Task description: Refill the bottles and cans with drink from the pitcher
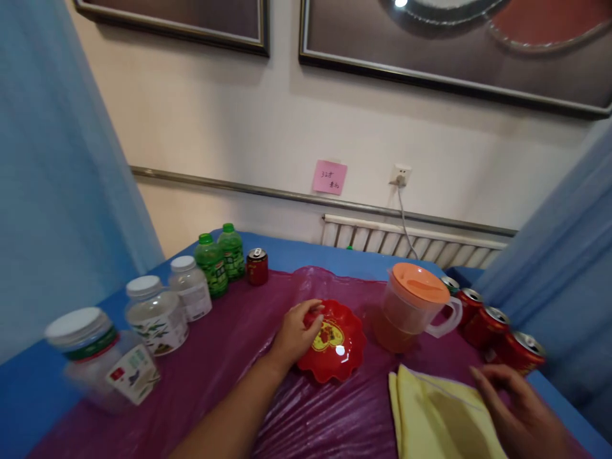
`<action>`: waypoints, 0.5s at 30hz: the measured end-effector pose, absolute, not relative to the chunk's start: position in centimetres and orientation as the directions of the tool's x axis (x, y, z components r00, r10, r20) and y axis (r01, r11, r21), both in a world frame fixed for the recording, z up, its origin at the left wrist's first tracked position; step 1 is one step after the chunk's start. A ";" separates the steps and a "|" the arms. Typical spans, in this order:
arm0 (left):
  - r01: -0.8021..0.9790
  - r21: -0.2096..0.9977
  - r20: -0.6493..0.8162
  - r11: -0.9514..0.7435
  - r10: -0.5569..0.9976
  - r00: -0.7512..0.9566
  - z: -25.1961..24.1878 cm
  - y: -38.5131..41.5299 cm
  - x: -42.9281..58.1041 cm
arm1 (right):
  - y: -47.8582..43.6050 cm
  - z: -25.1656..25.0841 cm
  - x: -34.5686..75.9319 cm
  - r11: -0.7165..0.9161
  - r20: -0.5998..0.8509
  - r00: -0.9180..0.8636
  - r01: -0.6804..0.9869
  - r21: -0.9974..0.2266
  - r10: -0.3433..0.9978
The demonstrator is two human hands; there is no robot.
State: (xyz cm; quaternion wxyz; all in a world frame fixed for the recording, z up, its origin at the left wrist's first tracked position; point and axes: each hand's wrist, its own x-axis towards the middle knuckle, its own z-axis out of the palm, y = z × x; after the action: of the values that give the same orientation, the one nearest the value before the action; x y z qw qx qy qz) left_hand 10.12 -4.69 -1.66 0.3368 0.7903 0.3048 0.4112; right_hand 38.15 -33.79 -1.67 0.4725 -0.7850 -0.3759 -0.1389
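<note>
My left hand point(296, 333) grips the near left rim of a red scalloped plate point(337, 347) with a yellow emblem, fingers curled over its edge. The plate lies on a purple plastic sheet point(224, 357) that covers the table. My right hand point(519, 401) rests at the lower right with fingers spread over the right side of a folded yellow cloth point(440, 417). A clear pitcher with an orange lid point(411, 306) stands just right of the plate.
Several red cans point(497, 335) line the right edge. Clear jars with white lids point(155, 312), two green bottles point(220, 260) and one red can point(257, 266) stand along the left. Blue curtains hang at both sides; a radiator point(411, 241) runs behind.
</note>
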 end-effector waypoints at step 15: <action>0.132 0.858 0.390 -0.496 0.797 0.460 -2.0 -3.8 9.1 | 1.3 10.0 15.2 0.183 0.335 -0.098 0.956 -0.230 0.937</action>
State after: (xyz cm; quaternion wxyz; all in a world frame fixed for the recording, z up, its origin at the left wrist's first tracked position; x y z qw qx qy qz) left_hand 9.09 -3.83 -2.05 0.3970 0.7567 0.3070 0.4190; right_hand 15.22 1.27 10.05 0.2066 -0.6388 -0.7408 -0.0229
